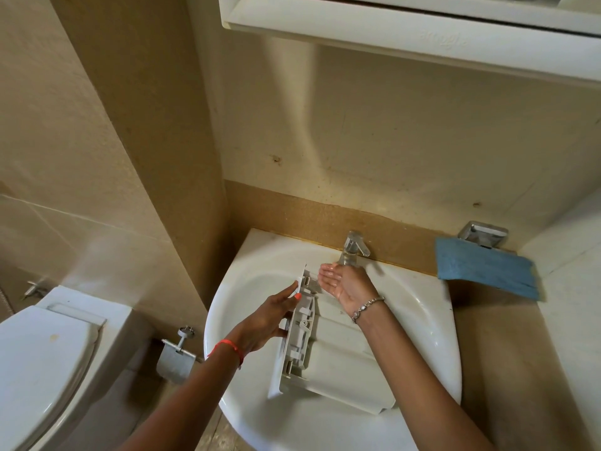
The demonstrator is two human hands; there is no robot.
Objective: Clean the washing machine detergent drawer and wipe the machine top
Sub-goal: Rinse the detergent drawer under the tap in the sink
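The white detergent drawer (pixel 338 359) lies upside down across the white sink (pixel 432 340), its front panel turned to the left. My left hand (pixel 270 317) holds that front panel, thumb on top and fingers curled under the edge. My right hand (pixel 341 281) is cupped, palm up and wet, just under the chrome tap (pixel 353 249), apart from the drawer. A blue cloth (pixel 484 271) lies on the ledge to the right of the sink.
A toilet (pixel 42 359) with its lid down stands at the left. A metal paper holder (pixel 175 356) hangs on the wall beside the sink. A white cabinet (pixel 406 30) overhangs above. A chrome soap holder (pixel 483 237) sits behind the cloth.
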